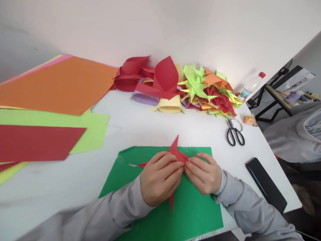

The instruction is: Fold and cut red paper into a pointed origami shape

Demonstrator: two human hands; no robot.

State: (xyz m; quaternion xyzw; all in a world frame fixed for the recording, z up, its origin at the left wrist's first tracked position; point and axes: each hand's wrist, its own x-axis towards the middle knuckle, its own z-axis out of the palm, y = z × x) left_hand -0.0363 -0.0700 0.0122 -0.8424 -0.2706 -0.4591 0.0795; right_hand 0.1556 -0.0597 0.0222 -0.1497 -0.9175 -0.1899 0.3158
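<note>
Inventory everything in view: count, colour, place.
Star: 1, red, centre
Backing sheet: 1, green, under star
Flat sheets: several, mixed, left
Curled papers: several, mixed, back centre
Folded-paper pile: 1, mixed, back right
Bottle: 1, clear, back right
Scissors: 1, black handles, right
Ring: 1, pale, by scissors
Packet: 1, orange, right
Slab: 1, black, right
Table: 1, white, foreground
Wall: 1, white, behind
Second table: 1, brown, cluttered, background right
Cloth: 1, grey, far right
Left hand, right hand: 2, grey sleeves, on star

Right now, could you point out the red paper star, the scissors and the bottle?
Red paper star (pixel 179 155), head view: uncovered paper near its middle.
Scissors (pixel 232 128), head view: where the handles meet.
Bottle (pixel 251 84), head view: clear upper body.
</note>
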